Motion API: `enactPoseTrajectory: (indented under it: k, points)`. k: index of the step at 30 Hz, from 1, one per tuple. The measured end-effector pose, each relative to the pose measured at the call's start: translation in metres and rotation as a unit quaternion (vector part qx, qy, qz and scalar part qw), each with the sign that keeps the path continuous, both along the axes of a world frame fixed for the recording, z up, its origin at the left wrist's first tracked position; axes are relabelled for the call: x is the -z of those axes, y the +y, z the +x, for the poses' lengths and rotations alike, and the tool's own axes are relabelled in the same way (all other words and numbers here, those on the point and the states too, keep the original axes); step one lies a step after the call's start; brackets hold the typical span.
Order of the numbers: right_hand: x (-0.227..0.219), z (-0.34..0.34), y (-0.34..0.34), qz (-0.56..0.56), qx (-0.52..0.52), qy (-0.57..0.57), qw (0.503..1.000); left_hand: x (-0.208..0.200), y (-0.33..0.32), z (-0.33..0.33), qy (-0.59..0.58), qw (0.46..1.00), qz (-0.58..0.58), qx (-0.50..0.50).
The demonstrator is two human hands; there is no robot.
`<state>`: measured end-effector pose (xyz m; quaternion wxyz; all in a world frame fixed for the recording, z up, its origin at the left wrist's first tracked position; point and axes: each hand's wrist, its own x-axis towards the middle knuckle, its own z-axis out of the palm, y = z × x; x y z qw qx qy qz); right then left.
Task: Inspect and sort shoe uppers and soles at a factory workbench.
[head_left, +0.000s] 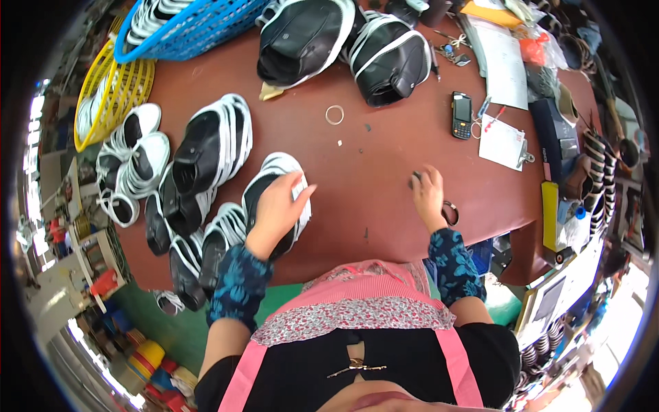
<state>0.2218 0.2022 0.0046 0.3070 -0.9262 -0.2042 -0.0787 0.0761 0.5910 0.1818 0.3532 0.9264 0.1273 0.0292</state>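
My left hand (276,209) lies over a nested stack of black shoe uppers (283,163) with white edges, its thumb held apart from the fingers. Bent fingers on my right hand (430,195) close around a small dark object (415,178), too small to name, just above the brown tabletop (357,158). Beside that wrist lies a dark ring-shaped band (449,213). More black-and-white stacks of uppers (213,147) sit left of my left hand, some overlapping. A thin pale ring (334,115) and a few dark scraps (368,128) are scattered between and beyond the hands.
A blue basket (185,38) and a yellow basket (137,86) stand at the far left. Large black bundles of uppers (309,41) fill the far middle. To the right are a handheld scanner (462,113), a clipboard (502,143), papers (504,62) and a yellow box (550,216).
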Motion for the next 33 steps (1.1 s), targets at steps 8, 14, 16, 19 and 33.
enactPoseTrajectory:
  k: [8, 14, 16, 19, 33]
  points:
    - [0.001, 0.101, 0.108, 0.174, 0.031, 0.079, 0.981, 0.126, -0.068, 0.267, -0.170, 0.789, 0.524, 0.274]
    - [0.022, 0.093, 0.066, 0.158, -0.004, 0.064, 0.985, 0.141, -0.045, 0.316, -0.052, 0.864, 0.466, 0.183]
    - [0.022, 0.088, 0.049, 0.164, -0.020, 0.077, 0.983, 0.108, -0.051, 0.331, -0.243, 0.887, 0.373, 0.121]
    - [0.017, 0.096, 0.044, 0.230, -0.041, 0.042, 0.972, 0.091, -0.059, 0.344, -0.158, 0.903, 0.375, 0.136]
    - [0.009, 0.090, 0.031, 0.315, 0.001, 0.206, 0.927, 0.049, -0.092, 0.296, 0.198, 0.934, 0.225, 0.197]
